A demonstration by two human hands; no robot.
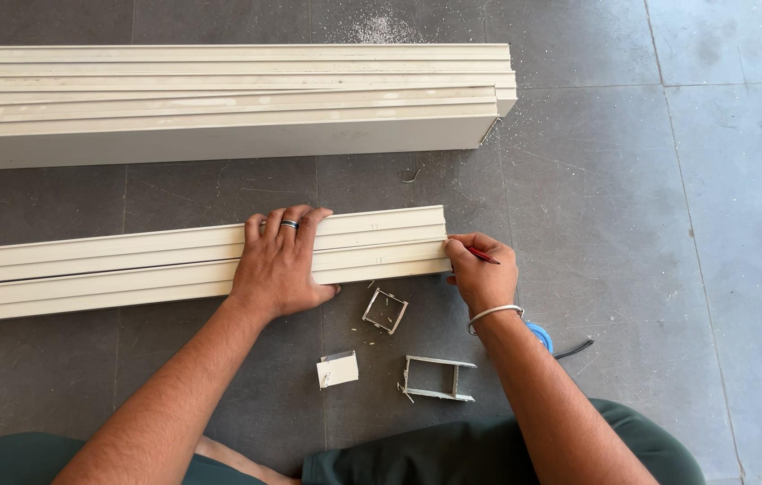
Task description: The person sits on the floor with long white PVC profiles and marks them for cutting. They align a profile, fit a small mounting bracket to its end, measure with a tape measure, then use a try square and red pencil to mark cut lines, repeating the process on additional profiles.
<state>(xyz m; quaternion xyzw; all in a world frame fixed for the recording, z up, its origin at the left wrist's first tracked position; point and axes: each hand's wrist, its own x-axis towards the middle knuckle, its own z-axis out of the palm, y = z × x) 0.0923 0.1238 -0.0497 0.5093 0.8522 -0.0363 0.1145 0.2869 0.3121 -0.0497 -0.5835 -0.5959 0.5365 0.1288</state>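
- No pkgs, labels or signs that I can make out; only faint small marks on the top face of the near profile, too small to tell.
- My left hand (280, 265) lies flat, palm down, fingers spread over the cream profile (129, 265), pressing on it w/o gripping round it. Dark ring on one finger.
- My right hand (481, 274) is pinched shut on a red pencil (483, 256), tip at the profile's cut end, hand touching that end. Metal bangle on the wrist.
- The profile lies on the grey tiled floor (668, 224), long axis running left-right, slightly tilted up toward the right; its cut end points right, the rest runs off the left edge.
- Beyond it, well apart, a stack of cream profiles (219, 103) lies nearly parallel, also left-right, ends at the right.
- Near me, btw my arms: a small square offcut (385, 311), a cream offcut piece (338, 369), and a metal-grey frame offcut (436, 378), all apart from the profile.
- Blue object (541, 336) w/ a dark strap sits just behind my right wrist, mostly hidden.
- White dust (379, 27) on the floor past the stack.
- Nothing lies btw my hands and the profile's end.
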